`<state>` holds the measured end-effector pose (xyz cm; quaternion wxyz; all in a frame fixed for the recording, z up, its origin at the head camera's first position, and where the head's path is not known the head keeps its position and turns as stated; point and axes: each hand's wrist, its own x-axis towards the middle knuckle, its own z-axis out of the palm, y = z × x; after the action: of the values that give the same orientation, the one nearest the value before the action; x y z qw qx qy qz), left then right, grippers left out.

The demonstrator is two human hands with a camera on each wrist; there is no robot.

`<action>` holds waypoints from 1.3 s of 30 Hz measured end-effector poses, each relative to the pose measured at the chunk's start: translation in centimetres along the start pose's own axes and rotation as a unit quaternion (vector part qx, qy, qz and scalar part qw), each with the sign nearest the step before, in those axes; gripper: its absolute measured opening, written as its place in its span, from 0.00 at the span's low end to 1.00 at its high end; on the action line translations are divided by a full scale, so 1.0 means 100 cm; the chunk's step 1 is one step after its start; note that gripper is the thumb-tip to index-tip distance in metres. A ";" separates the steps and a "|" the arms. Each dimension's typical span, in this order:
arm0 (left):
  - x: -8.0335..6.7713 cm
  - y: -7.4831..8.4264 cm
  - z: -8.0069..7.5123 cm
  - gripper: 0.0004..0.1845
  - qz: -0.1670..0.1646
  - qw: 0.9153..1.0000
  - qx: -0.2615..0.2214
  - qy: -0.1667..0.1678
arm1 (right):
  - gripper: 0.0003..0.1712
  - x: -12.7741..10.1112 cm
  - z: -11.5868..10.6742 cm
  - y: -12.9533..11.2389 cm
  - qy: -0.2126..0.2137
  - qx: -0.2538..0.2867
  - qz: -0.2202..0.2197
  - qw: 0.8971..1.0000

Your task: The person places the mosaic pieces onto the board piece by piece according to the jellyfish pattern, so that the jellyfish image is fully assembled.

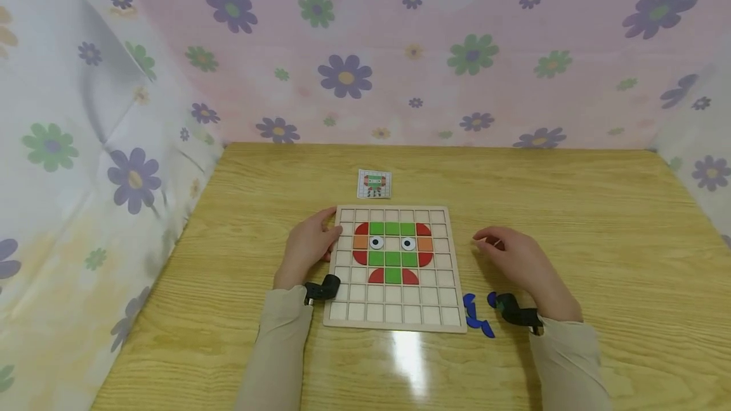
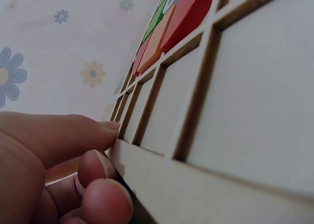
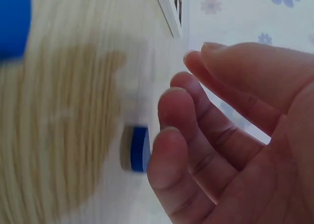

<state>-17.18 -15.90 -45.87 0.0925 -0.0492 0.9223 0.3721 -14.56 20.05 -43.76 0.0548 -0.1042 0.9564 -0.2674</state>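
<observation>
A square wooden grid board (image 1: 394, 327) lies on the table. Red, green and orange pieces and two eye pieces (image 1: 408, 243) fill cells in its upper middle. At the board's left edge, my left hand (image 1: 307, 243) grips the rim. The left wrist view shows its thumb (image 2: 83, 135) on top and curled fingers against the side. My right hand (image 1: 516, 262) hovers over the table right of the board, fingers loosely bent, nothing held. Beneath it, several blue pieces (image 1: 471, 311) lie by the board's lower right corner; one blue piece (image 3: 139, 149) shows past the fingertips.
A small printed card (image 1: 374, 184) with a coloured grid figure lies just behind the board. Flowered cloth (image 1: 394, 49) hangs along the table's back and sides. Dark wrist cameras (image 1: 516, 313) are strapped near both sleeves.
</observation>
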 end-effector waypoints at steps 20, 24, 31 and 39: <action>0.000 -0.004 -0.001 0.26 0.004 1.000 0.017 0.005 | 0.12 -0.012 -0.010 0.022 -0.041 0.007 0.022 0.999; -0.001 -0.004 -0.001 0.26 0.004 1.000 0.017 0.003 | 0.09 -0.010 -0.009 0.022 -0.028 -0.006 0.014 0.999; 0.000 -0.003 0.001 0.26 0.008 1.000 0.023 0.004 | 0.10 -0.008 -0.008 0.017 -0.037 0.000 0.022 0.999; 0.001 -0.001 0.002 0.26 0.006 1.000 0.023 0.006 | 0.07 -0.008 -0.008 0.019 -0.031 0.006 0.023 0.999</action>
<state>-17.19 -15.86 -46.10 0.0854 -0.0437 0.9315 0.3507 -14.26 22.24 -44.01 0.0913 -0.0901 0.9548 -0.2681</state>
